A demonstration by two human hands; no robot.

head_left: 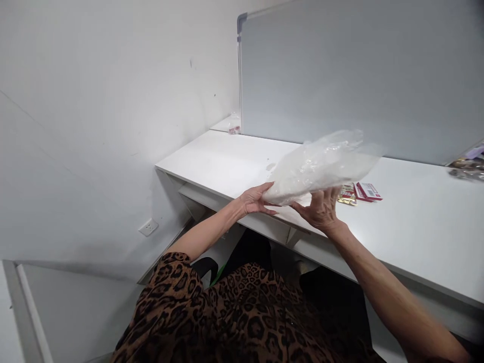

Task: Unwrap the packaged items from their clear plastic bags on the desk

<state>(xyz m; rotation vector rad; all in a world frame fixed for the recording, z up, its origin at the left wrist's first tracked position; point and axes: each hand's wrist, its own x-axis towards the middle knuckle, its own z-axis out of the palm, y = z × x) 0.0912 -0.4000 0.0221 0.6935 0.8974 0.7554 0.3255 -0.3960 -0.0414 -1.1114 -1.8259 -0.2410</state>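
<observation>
A crumpled translucent plastic bag [319, 164] is held up above the desk, whitish inside; its contents cannot be made out. My left hand [256, 200] grips the bag's near left end, thumb on top and fingers beneath. From below, my right hand [321, 209] grasps the bag's underside, its fingers partly hidden by the plastic. Just beyond the right hand, a gold-and-red packet [347, 194] and red-and-white packets [368, 192] lie on the desk.
The white desk [212, 156] has an open shelf under its top. A large grey board [355, 75] stands along its back. A small clear bag [234, 125] sits at the back left corner, and wrapped items [469, 165] lie at the far right. A wall rises at left.
</observation>
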